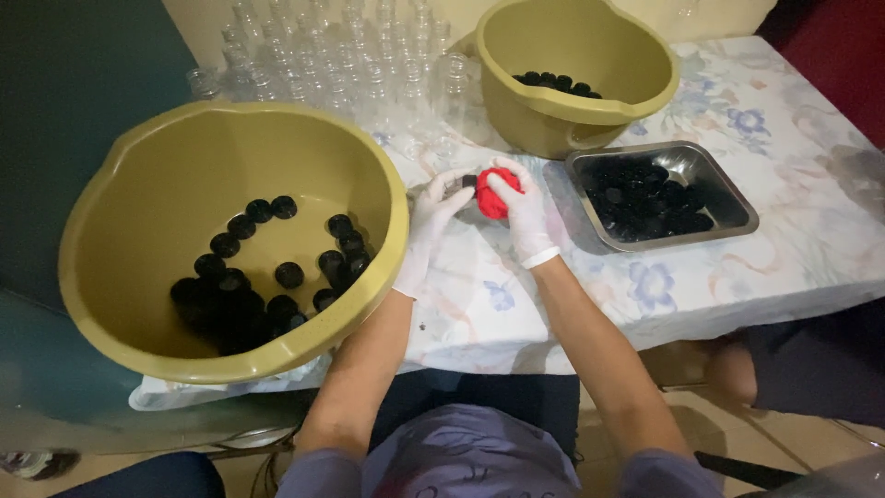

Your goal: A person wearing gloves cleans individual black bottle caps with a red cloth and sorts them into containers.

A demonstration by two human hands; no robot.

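Right fingers (505, 184) curl closed over a red cloth (491, 195); left fingers (454, 182) pinch a small black cap (469, 181) against it, both hands gloved, above the floral table (701, 277). Cap's orientation and long axis too small to tell. Risk: thin glove grip could let the cap slip and roll off the table edge. Near olive basin (111, 212) holds loose black caps, steel tray (737, 207) more; clear bottles (341, 65) stand behind
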